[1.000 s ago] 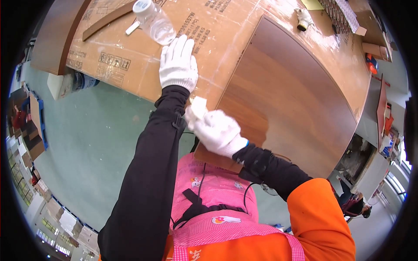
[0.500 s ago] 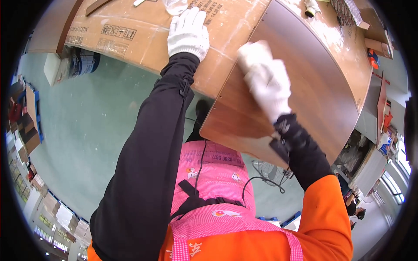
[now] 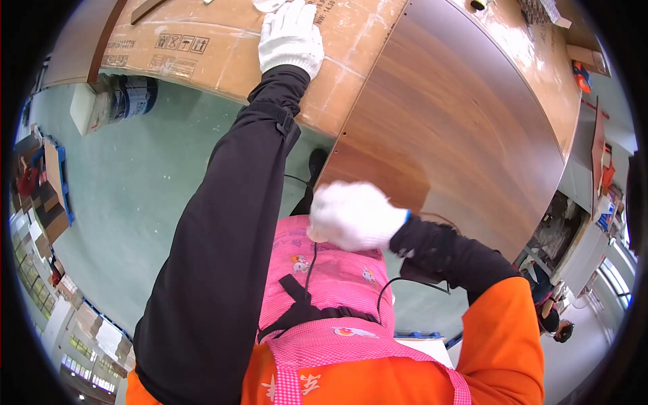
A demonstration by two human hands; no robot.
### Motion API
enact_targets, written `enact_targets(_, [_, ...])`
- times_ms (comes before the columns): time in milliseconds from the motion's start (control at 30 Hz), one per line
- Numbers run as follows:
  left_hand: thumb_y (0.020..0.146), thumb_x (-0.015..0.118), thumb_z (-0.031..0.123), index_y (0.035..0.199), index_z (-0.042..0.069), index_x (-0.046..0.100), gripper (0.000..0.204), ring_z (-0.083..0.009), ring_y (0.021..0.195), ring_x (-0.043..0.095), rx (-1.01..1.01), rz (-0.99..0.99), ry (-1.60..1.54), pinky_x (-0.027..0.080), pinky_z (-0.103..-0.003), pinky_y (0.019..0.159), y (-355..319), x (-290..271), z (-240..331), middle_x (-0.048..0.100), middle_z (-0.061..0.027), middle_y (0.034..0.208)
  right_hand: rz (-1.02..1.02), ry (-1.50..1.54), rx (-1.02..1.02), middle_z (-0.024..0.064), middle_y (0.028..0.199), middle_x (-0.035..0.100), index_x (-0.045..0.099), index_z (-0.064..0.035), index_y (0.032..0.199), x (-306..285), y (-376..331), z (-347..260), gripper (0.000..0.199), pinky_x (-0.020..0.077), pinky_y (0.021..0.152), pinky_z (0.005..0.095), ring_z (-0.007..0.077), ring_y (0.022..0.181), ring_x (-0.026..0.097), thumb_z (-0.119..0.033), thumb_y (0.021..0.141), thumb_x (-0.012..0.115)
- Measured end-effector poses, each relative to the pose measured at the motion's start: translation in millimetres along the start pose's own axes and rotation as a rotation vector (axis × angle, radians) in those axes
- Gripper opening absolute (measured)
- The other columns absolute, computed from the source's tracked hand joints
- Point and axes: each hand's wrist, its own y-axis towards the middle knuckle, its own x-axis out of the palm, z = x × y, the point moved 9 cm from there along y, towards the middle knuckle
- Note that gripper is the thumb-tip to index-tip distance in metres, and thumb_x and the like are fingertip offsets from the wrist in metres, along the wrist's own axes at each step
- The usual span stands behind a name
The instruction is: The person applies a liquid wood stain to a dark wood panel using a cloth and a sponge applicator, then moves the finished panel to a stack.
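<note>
My left hand (image 3: 291, 42), in a white knit glove, lies with its fingers stretched out on the brown cardboard (image 3: 229, 44). Its fingertips are beside a pale, roundish thing (image 3: 268, 4) cut off by the upper edge of the view. A wood-grain panel (image 3: 459, 101) with a curved far edge and small holes along its left edge rests on the cardboard. Over the panel's near left corner, in front of my pink apron (image 3: 324, 270), is my gloved right hand (image 3: 358, 216). Its fingers are curled closed; whatever they hold is hidden.
Another brown board (image 3: 81, 47) stands at the far left, with a dark blue drum (image 3: 135, 94) near it on the green floor (image 3: 128, 182). A black cable (image 3: 422, 282) hangs by my apron. People (image 3: 557, 317) are in the background at right.
My right hand has moved from the middle left of the panel toward me, to its near corner. My left hand stays almost in place on the cardboard.
</note>
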Motion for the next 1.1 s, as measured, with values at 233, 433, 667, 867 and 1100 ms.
enact_targets(233, [0.091,0.057,0.014,0.116,0.004,0.068,0.029,-0.0407,0.119,0.059,-0.097,-0.014,-0.165,0.044,-0.048,0.107,5.1,-10.4,-1.5,0.067,-0.0201,0.123,0.276,-0.412,0.357,0.0192,0.092,0.071,0.060,-0.0005,0.103,-86.3,27.0,63.7,0.024,0.0596,0.068,0.0503,0.0392,0.081,0.074,-0.017,0.087,0.064])
enact_targets(433, [0.092,0.055,0.014,0.114,0.006,0.069,0.028,-0.0390,0.120,0.059,-0.119,0.016,-0.210,0.045,-0.048,0.107,5.7,-13.3,-6.6,0.067,-0.0205,0.124,-0.179,-0.265,0.140,0.0205,0.090,0.073,0.071,-0.0006,0.095,37.0,42.0,-1.5,0.022,0.0593,0.065,0.0458,0.0318,0.072,0.074,-0.013,0.077,0.067])
enact_targets(667, [0.092,0.056,0.014,0.114,0.006,0.070,0.028,-0.0383,0.120,0.060,-0.155,-0.045,-0.219,0.045,-0.048,0.108,5.5,-7.3,-8.5,0.068,-0.0198,0.123,0.536,0.099,0.105,0.0120,0.095,0.072,0.077,-0.0188,0.097,-101.1,-26.6,38.6,0.014,0.0581,0.084,0.0425,0.0329,0.092,0.069,-0.023,0.090,0.066])
enact_targets(867, [0.091,0.059,0.016,0.121,0.004,0.069,0.033,-0.0402,0.124,0.060,-0.086,-0.017,-0.169,0.044,-0.048,0.111,0.3,-4.7,-7.8,0.068,-0.0211,0.128,0.491,-0.941,0.365,0.0128,0.101,0.068,0.067,-0.0044,0.111,-82.8,-18.5,64.6,0.029,0.0582,0.074,0.0442,0.0309,0.092,0.071,-0.018,0.085,0.064])
enact_targets(1100, [0.096,0.060,0.010,0.132,0.008,0.068,0.037,-0.0362,0.133,0.058,0.194,0.005,-0.212,0.039,-0.046,0.120,5.3,38.0,-9.7,0.068,-0.0164,0.136,0.632,0.205,-0.071,0.0065,0.111,0.059,0.063,-0.0176,0.099,30.2,-112.9,67.1,0.011,0.0555,0.073,0.0393,0.0261,0.096,0.064,-0.027,0.093,0.065])
